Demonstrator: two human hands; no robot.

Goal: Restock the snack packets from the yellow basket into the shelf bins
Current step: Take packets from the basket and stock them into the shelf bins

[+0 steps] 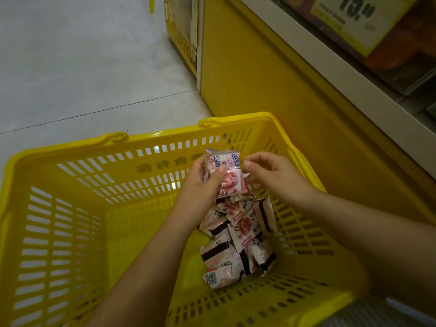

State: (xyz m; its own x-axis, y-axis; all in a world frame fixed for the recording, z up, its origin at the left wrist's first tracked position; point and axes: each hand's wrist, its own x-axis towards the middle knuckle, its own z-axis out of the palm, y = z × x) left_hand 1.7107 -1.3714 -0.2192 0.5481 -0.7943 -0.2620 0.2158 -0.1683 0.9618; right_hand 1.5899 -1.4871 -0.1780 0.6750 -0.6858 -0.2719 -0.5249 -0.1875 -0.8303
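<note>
I am reaching both hands into the basket (70, 208), which is sitting on the floor (82, 67). My left hand (200, 187) is gripping a packet (227, 175) over the basket's far right corner, with the thumb pressing across the front and the fingers wrapping behind. The packet is standing upright, pink and white, with blue print on top and a red picture below. Another edge is showing just behind its top. I cannot tell whether I am holding more than one.

My right hand (271, 173) is hovering just right of the packet, inside the basket's right wall, fingers curling toward the packet's right edge. The fingertips are touching or nearly touching that edge. I cannot tell whether they are pinching it.

The pile (238, 244) of packets is lying on the basket's bottom along its right side, below my hands and running toward the near wall. They are lying jumbled, some face up, some showing barcodes and black bands.

Just right of the basket a yellow panel (259, 79) is standing. Whether the two are touching I cannot tell. A white ledge (330, 62) is running along the panel's top, up and right of the basket, and a yellow tag (354, 17) with big dark digits is hanging above it, blurred. Well beyond the basket's far rim a crate (181, 41) with yellow slats is sitting at the panel's far end.
</note>
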